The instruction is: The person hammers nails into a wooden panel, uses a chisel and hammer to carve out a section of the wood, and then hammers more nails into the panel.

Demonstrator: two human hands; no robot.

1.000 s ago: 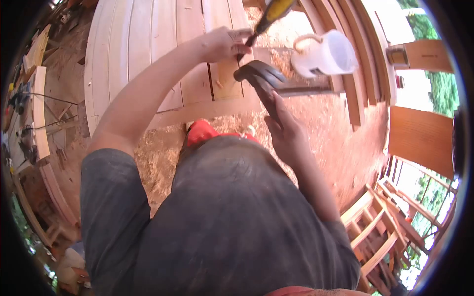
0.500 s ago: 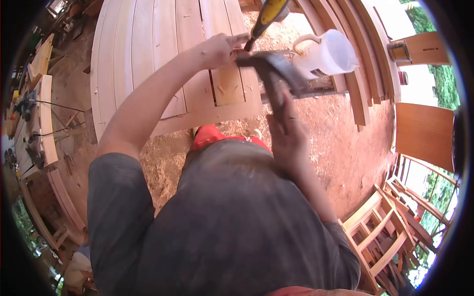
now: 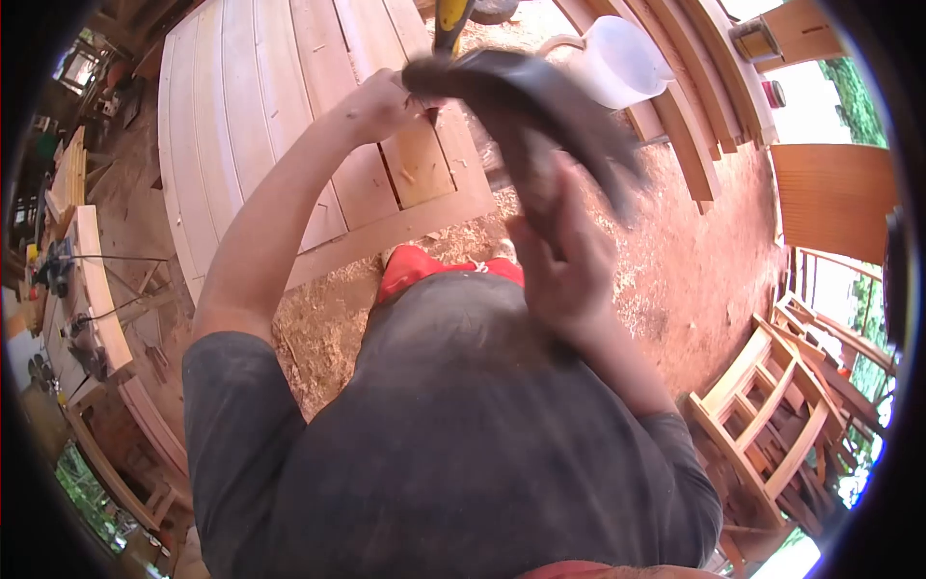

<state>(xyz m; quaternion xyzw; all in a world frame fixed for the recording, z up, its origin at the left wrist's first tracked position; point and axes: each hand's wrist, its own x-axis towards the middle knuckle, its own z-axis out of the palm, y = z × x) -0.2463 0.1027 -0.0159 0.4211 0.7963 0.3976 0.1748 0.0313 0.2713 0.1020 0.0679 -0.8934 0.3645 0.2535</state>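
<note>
My right hand (image 3: pixel 569 251) is wrapped around the handle of a claw hammer (image 3: pixel 521 87), blurred by motion. Its dark head is up near the camera, with the claw toward the right. My left hand (image 3: pixel 381 104) is closed at the slatted wooden panel (image 3: pixel 318 125), around a chisel (image 3: pixel 451 21) with a yellow and black handle. The hammer head covers part of this chisel, and a dark tip shows just below the fingers, close to a gap between boards. Small shavings lie on the panel around it.
A translucent white plastic jug (image 3: pixel 622 63) stands beyond the hammer. Long timber pieces (image 3: pixel 675 96) curve along the right. Wooden frames (image 3: pixel 772 405) are piled at lower right. A workbench (image 3: pixel 101 289) with corded power tools is at left. Shavings cover the dirt floor (image 3: pixel 328 338).
The hammer has come up nearer to the camera, its head now larger in view. My left hand stays closed at the chisel. The whole view has shifted slightly.
</note>
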